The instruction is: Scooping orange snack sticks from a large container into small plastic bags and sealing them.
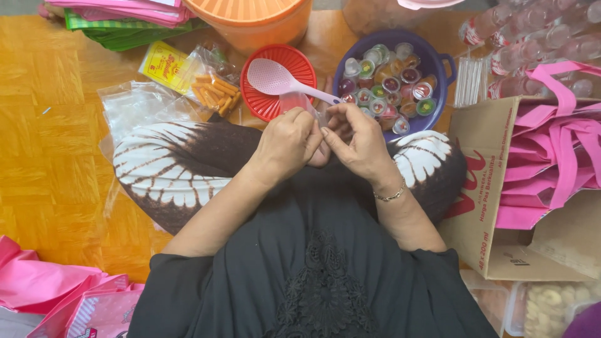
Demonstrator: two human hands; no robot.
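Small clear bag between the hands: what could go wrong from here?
The small clear bag is pinched by both the left hand and right hand over the lap; it could slip or tear. The pink spoon rests loosely across the red basket right beside them, so a knock might tip it.

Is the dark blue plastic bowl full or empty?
Full: the dark blue plastic bowl is heaped to its rim with small sealed jelly cups in many colours.

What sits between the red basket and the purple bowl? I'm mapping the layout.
In the head view, the pink spoon's handle spans the gap from red basket toward purple bowl.
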